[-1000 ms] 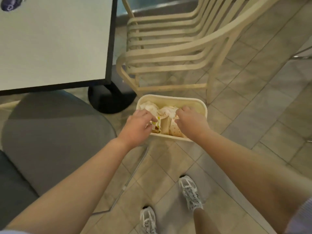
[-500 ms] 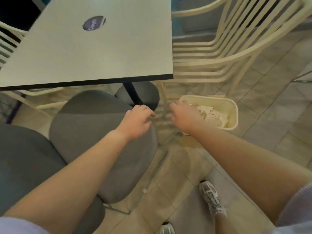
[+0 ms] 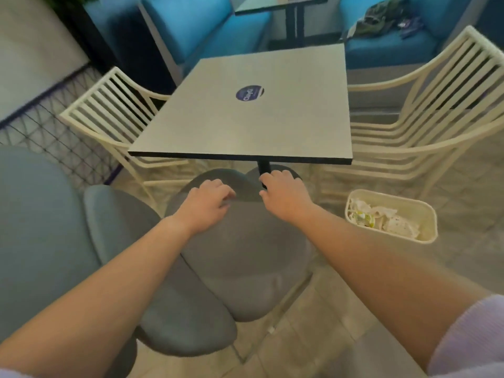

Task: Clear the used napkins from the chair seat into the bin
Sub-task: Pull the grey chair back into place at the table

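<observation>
Used napkins (image 3: 381, 220), crumpled and white, some with yellow-green print, lie inside the cream bin (image 3: 428, 214); the bin stands on the tiled floor (image 3: 341, 309), to the right of the grey chair seat (image 3: 245, 255) and just in front of a cream slatted chair (image 3: 425, 126); head view: both forearms reach forward over the grey seat, near the desk's front edge; left hand (image 3: 207, 211), grip released, fingers loosely curled and holding nothing, hovers above the seat; right hand (image 3: 283, 195), grip likewise released and holding nothing, lies near the black desk post (image 3: 264, 168); the desk (image 3: 245, 132) carries a round purple sticker (image 3: 249, 93); a second slatted chair (image 3: 109, 115) stands at its left edge; blue benches (image 3: 212, 25) lie beyond.
</observation>
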